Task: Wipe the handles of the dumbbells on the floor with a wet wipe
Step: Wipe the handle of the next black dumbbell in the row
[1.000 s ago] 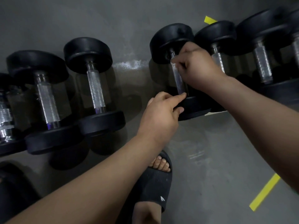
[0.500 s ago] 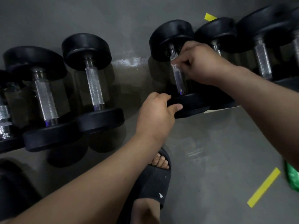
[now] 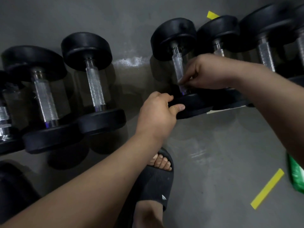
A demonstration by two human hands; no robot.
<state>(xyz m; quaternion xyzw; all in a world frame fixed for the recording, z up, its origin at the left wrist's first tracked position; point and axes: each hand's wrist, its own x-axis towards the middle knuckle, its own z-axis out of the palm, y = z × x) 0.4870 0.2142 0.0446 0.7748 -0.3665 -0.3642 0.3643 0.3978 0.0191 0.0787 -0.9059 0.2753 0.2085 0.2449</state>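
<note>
Gripping low on the knurled steel handle (image 3: 176, 63) of the black round-headed rubber dumbbell (image 3: 174, 37), the right hand (image 3: 207, 71) curls its fingers round the bar just above the near head. The left hand (image 3: 156, 112) clamps that head's front rim. It's tight on the right, a neighbouring black dumbbell (image 3: 218, 32) just beside, while leftwards bare grey concrete floor (image 3: 133, 79) opens before the next black dumbbell (image 3: 87, 48).

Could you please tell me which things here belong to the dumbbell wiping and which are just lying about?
Job: black rubber-headed dumbbell with knurled steel handle, gripped by right hand, its near head held by left hand; the other black dumbbells in the row. The wipe is not clearly visible.
Lying about: yellow tape strips; green shiny packet at the right edge; black slide sandal.
</note>
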